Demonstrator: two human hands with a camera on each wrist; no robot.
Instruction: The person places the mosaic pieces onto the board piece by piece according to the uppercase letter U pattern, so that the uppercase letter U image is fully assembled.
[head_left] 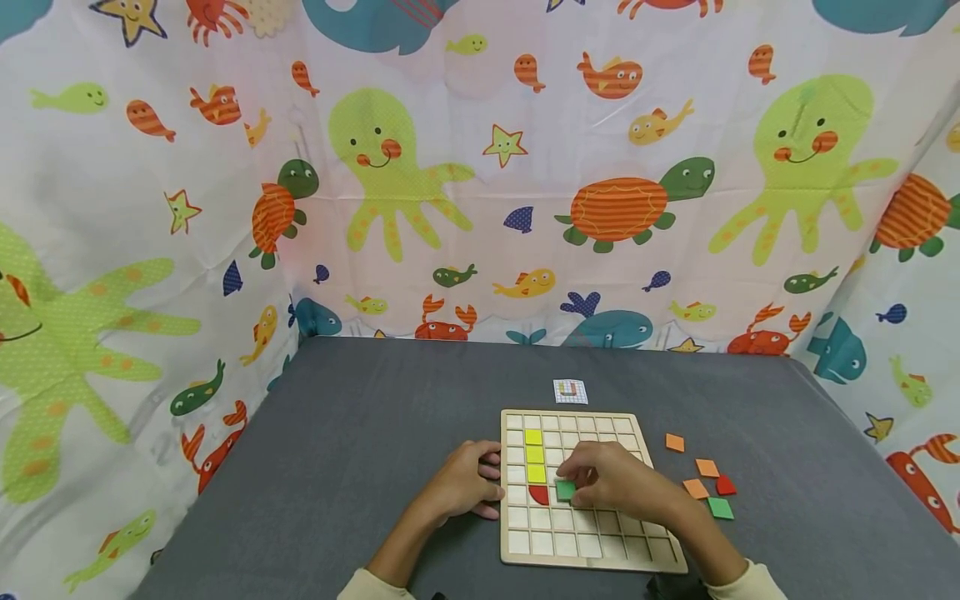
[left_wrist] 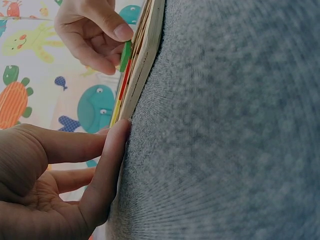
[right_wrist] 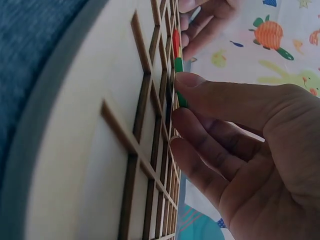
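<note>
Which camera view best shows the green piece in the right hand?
The head view: the green piece shows its flat face there, partly covered by the right hand. The left wrist view shows a narrow sliver; the right wrist view, a thin strip partly behind the thumb.

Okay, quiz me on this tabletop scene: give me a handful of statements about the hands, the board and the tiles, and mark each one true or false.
1. The right hand holds a green tile at the board. True.
2. The red piece on the board is beyond the yellow tiles, farther from the person. False: it is on their near side.
3. A small printed card lies past the far edge of the board. True.
4. The left hand holds an orange tile. False: it touches the board's left edge and holds no tile.
5. Three yellow tiles form one line on the board. True.
6. The loose orange tiles lie left of the board. False: they lie to its right.
</note>
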